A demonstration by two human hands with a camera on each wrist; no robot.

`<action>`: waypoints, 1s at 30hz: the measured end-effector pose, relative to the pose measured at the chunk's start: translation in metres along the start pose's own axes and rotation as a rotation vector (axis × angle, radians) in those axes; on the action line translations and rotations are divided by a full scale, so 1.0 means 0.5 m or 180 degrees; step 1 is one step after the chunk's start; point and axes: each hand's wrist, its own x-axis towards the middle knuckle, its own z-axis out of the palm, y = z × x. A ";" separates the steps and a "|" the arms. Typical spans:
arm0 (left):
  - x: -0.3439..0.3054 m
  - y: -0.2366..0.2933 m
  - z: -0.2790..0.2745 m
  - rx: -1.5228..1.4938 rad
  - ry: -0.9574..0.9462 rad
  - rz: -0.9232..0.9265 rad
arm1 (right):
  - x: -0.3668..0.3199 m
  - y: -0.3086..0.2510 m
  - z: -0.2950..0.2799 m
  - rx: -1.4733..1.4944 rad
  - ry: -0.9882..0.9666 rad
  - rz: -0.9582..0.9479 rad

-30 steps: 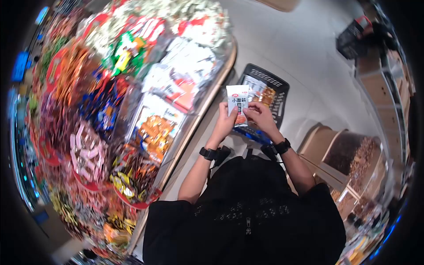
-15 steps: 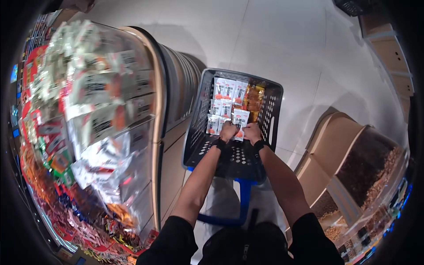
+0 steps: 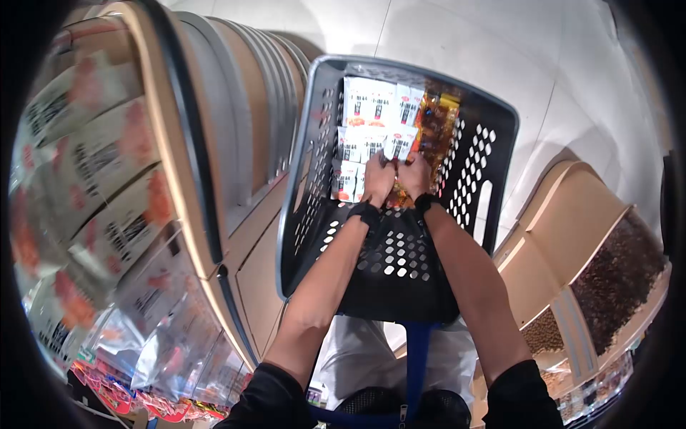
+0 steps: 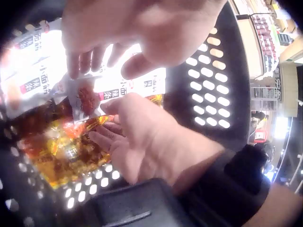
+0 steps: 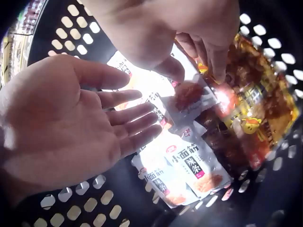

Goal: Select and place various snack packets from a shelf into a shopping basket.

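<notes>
Inside the basket, both hands hover close over white snack packets. The white packet (image 3: 401, 140) with dark lettering and an orange food picture lies just ahead of the fingertips, atop other packets. My left hand (image 3: 378, 177) is to its left, palm turned inward; the right wrist view shows its fingers (image 5: 135, 113) stretched out and holding nothing. On the other side is my right hand (image 3: 416, 176), its thumb and fingers spread loosely at the packet's edge, as the left wrist view shows. Amber-brown snack packs (image 5: 255, 106) lie along the basket's right side beneath that hand.
The dark perforated basket (image 3: 296, 207) sits on a blue frame (image 3: 420, 365). More white packets (image 3: 369, 100) fill its far left part in rows. A display (image 3: 107, 193) heaped with snacks rises at left. Bins (image 3: 622, 279) of loose goods stand at right.
A second ago both hands held up one white packet above the basket. They lowered it in among the others and it now lies there, with the fingers loosened. The head view has moved closer.
</notes>
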 end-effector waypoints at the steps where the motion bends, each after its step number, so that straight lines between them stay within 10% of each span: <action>1: -0.015 0.010 -0.010 -0.0212 -0.0250 -0.0324 | -0.012 0.008 -0.003 0.0005 0.0035 -0.0063; 5: -0.161 0.142 -0.105 -0.0962 -0.0808 -0.0921 | -0.052 -0.087 -0.136 -0.0545 -0.0810 0.0156; 8: -0.273 0.188 -0.190 -0.1359 -0.0790 -0.0441 | -0.117 -0.102 -0.210 0.1064 -0.0958 -0.0091; 14: -0.652 0.311 -0.377 -0.2361 -0.0188 0.0225 | -0.280 -0.315 -0.384 0.0312 -0.1476 -0.0804; 30: -1.203 0.038 -0.586 -0.3454 0.1393 0.1215 | -0.939 -0.885 -0.332 0.0574 -0.2080 -0.3509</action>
